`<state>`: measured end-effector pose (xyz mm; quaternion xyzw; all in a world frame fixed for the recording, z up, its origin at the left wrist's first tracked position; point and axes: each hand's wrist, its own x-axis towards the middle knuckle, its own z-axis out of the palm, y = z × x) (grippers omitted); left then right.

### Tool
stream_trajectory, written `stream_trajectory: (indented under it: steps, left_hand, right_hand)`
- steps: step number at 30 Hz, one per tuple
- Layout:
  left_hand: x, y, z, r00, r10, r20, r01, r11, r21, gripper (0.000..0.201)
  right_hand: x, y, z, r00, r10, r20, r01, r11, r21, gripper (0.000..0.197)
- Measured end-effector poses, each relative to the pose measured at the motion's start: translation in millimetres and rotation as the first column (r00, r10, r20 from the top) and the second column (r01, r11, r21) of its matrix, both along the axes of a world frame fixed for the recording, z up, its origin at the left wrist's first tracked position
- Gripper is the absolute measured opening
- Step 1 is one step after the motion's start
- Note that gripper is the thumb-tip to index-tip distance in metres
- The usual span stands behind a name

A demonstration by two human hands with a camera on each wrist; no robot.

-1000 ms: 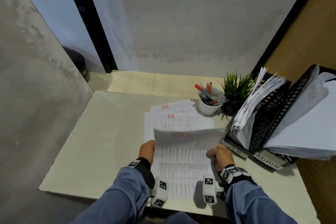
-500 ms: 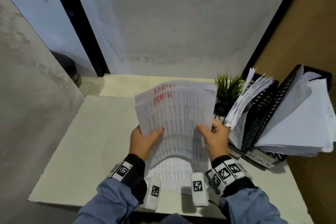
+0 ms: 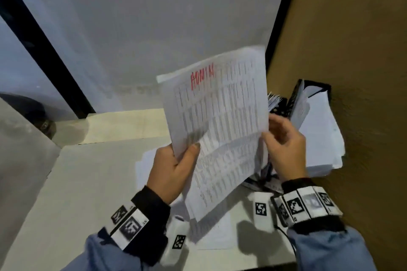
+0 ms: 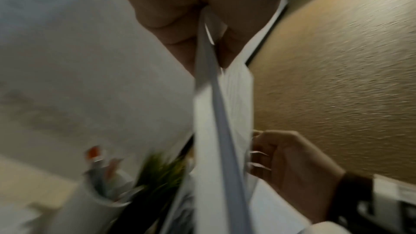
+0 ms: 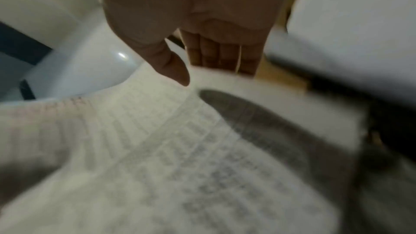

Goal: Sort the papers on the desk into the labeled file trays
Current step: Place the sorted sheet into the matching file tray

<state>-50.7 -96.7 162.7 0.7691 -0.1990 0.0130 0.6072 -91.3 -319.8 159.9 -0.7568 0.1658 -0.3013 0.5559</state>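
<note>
I hold a thin stack of printed sheets [image 3: 220, 116] upright above the desk, with "ADMIN" in red at the top of the front sheet. My left hand [image 3: 187, 154] pinches the lower left edge, thumb on the front. My right hand [image 3: 271, 136] grips the right edge with curled fingers; in the left wrist view sheet corners show between the fingers [image 4: 265, 157]. The black file trays [image 3: 293, 99] stand right behind the sheets, stuffed with white papers [image 3: 319, 138]. Their labels are hidden. More sheets [image 3: 215, 233] lie on the desk under my hands.
The pale desk [image 3: 88, 182] sits in a corner, with a brown wall [image 3: 352, 50] close behind the trays. In the left wrist view a blurred green plant [image 4: 162, 170] and a white pen cup [image 4: 101, 193] stand beside the trays.
The sheets have come up off the desk stack and moved up and right toward the trays. Both hands went with them.
</note>
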Motion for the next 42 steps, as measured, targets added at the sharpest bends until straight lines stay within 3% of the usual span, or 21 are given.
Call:
stream_trajectory:
  steps: [1,3,5,8,11,14,17,20,26,32,37,42]
  left_hand:
    - [-1,-13,12,0.998,-0.018,0.060,0.018,1.000,-0.003,0.039]
    - [-2,-41,28,0.986,-0.054,0.155,0.057,0.998,-0.017,0.035]
    - [-2,-68,41,0.966,-0.051,0.252,0.056,0.998,-0.012,0.023]
    - [-2,-105,51,0.946,-0.043,0.322,0.039,0.999,0.021,0.020]
    - [0,-138,46,0.942,-0.114,0.316,0.087,0.991,0.100,0.032]
    - [-1,-167,32,0.931,-0.209,0.299,0.158,0.970,0.186,0.054]
    - [-7,-189,17,0.935,-0.250,0.253,0.184,0.949,0.257,0.066]
    - [-16,-206,1,0.950,-0.276,0.145,0.214,0.916,0.339,0.073]
    - [-25,-225,-30,0.963,-0.268,-0.004,0.256,0.915,0.311,0.076]
    - [-23,-239,-41,0.966,-0.256,-0.046,0.259,0.936,0.236,0.073]
    - [-17,-248,-56,0.963,-0.242,-0.118,0.265,0.925,0.274,0.076]
    - [-16,-247,-65,0.901,-0.371,-0.226,0.422,0.871,0.252,0.074]
  right_hand:
    - [-5,-17,9,0.989,-0.144,0.018,0.145,0.983,-0.117,0.030]
    - [-12,-49,18,0.915,-0.403,0.018,0.382,0.852,-0.359,0.042]
    - [-14,-73,19,0.810,-0.572,-0.126,0.455,0.751,-0.478,0.065]
    - [-12,-91,12,0.673,-0.626,-0.394,0.429,0.765,-0.481,0.082]
    - [-9,-102,6,0.607,-0.626,-0.490,0.436,0.778,-0.453,0.057]
    - [-12,-113,2,0.639,-0.549,-0.539,0.462,0.834,-0.301,0.044]
    - [-18,-120,-3,0.676,-0.523,-0.519,0.505,0.842,-0.192,0.049]
    - [-22,-126,-8,0.702,-0.478,-0.528,0.504,0.857,-0.107,0.056]
    - [-31,-129,-21,0.771,-0.307,-0.558,0.418,0.905,0.080,0.039]
    - [-29,-133,-19,0.798,-0.291,-0.528,0.374,0.926,0.056,0.023]
    - [-24,-137,-3,0.854,-0.321,-0.409,0.351,0.936,-0.003,0.017]
    - [-20,-140,16,0.876,-0.335,-0.346,0.319,0.942,-0.104,0.019]
